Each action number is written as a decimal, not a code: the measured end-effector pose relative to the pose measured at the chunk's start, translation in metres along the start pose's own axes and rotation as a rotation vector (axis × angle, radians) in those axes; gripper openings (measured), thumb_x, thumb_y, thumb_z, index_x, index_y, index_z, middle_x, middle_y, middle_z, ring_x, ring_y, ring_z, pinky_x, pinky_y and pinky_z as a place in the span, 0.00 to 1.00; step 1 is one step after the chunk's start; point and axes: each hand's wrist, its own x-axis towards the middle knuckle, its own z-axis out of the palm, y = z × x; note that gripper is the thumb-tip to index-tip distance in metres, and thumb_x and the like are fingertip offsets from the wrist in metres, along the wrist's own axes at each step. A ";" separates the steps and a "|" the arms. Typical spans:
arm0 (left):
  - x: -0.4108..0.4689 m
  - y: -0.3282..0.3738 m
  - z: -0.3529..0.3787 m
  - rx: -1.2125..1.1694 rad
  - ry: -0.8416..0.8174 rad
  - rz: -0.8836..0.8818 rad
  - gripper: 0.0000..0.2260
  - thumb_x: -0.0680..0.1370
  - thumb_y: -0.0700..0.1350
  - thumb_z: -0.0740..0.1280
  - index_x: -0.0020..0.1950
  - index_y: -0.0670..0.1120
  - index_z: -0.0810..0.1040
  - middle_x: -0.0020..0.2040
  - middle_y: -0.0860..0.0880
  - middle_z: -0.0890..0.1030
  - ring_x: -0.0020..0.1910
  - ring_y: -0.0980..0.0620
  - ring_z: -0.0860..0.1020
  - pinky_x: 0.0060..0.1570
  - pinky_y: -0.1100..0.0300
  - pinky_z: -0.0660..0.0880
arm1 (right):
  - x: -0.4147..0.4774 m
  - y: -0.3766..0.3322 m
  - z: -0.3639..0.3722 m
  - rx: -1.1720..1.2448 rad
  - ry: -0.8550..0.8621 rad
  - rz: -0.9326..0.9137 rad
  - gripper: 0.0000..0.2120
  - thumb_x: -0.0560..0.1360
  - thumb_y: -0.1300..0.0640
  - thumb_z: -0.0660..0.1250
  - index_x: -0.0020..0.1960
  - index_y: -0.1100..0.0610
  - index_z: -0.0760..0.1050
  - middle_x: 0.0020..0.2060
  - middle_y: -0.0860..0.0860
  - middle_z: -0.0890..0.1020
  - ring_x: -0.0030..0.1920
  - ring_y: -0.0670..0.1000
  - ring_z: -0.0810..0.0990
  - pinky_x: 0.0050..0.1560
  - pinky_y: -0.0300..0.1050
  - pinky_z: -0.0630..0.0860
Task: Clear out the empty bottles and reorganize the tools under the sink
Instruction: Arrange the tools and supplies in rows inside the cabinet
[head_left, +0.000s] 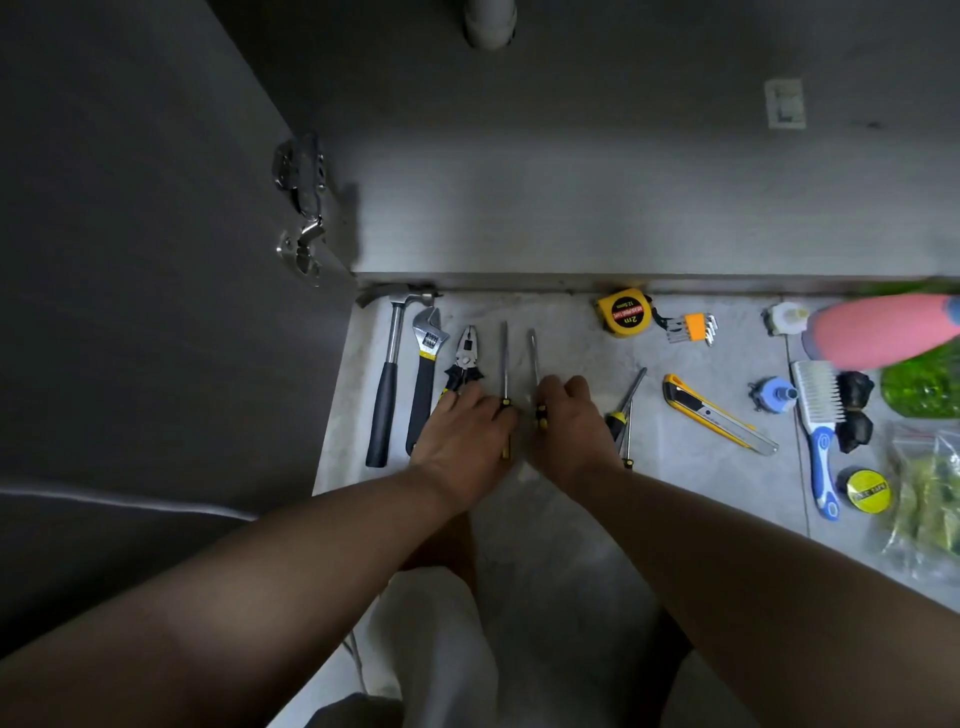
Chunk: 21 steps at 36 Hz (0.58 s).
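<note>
Left screwdriver (504, 358) gripped by left hand (462, 441), right screwdriver (533, 358) by right hand (571, 431); open floor (563, 332) ahead to cabinet sill (519, 285), pliers (466, 358) just left

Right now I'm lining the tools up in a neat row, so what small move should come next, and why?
Probably let go and fetch the two loose screwdrivers. The hammer, wrench, pliers, the first screwdriver at the left hand and the second screwdriver in the right hand already lie parallel; the loose pair lies askew, apart from the row.
</note>
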 end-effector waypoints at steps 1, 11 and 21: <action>-0.001 -0.001 0.000 -0.006 0.003 0.000 0.22 0.77 0.56 0.64 0.69 0.50 0.72 0.61 0.49 0.77 0.65 0.45 0.67 0.61 0.52 0.62 | -0.001 0.001 -0.001 0.002 0.008 0.002 0.16 0.76 0.56 0.68 0.61 0.58 0.69 0.57 0.57 0.69 0.53 0.61 0.76 0.50 0.53 0.78; -0.003 0.001 -0.005 0.006 -0.005 0.019 0.29 0.75 0.56 0.67 0.75 0.52 0.65 0.65 0.48 0.70 0.66 0.45 0.66 0.64 0.52 0.64 | -0.035 0.034 -0.022 -0.024 0.150 0.340 0.19 0.78 0.47 0.64 0.63 0.56 0.65 0.56 0.56 0.75 0.52 0.60 0.80 0.44 0.53 0.77; 0.003 0.017 -0.003 0.080 -0.046 0.142 0.32 0.79 0.55 0.64 0.81 0.54 0.57 0.72 0.50 0.68 0.72 0.44 0.61 0.69 0.48 0.59 | -0.024 0.030 -0.017 -0.064 0.003 0.389 0.16 0.76 0.48 0.68 0.56 0.58 0.75 0.52 0.58 0.82 0.53 0.61 0.81 0.44 0.47 0.73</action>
